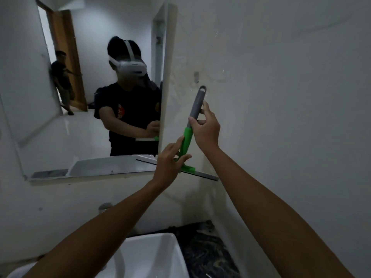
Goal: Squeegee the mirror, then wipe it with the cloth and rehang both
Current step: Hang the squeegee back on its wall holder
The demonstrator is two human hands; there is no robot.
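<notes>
**Squeegee held upright just right of the mirror**

The squeegee (192, 125) stands nearly vertical against the white wall (281, 97), just right of the mirror (80, 127) and level with its lower right corner. Its handle is grey along the upper part, ending in a rounded tip with a hanging slot, and bright green below, where it widens into a green head carrying a long, thin blade. The blade runs sideways at the bottom, its right end jutting out past the mirror's lower edge.

The right hand (206, 131) is closed around the grey part of the handle, thumb across the front and fingers wrapped behind. The left hand (170, 163) is loosely open, its fingers and thumb resting on the green neck just above the blade.

A small grey hook (196, 76) sits on the wall right of the mirror, just above the handle's tip and not touching it. Below the mirror are 1 white sink (152, 255) and a dark marbled table (208, 247).
</notes>
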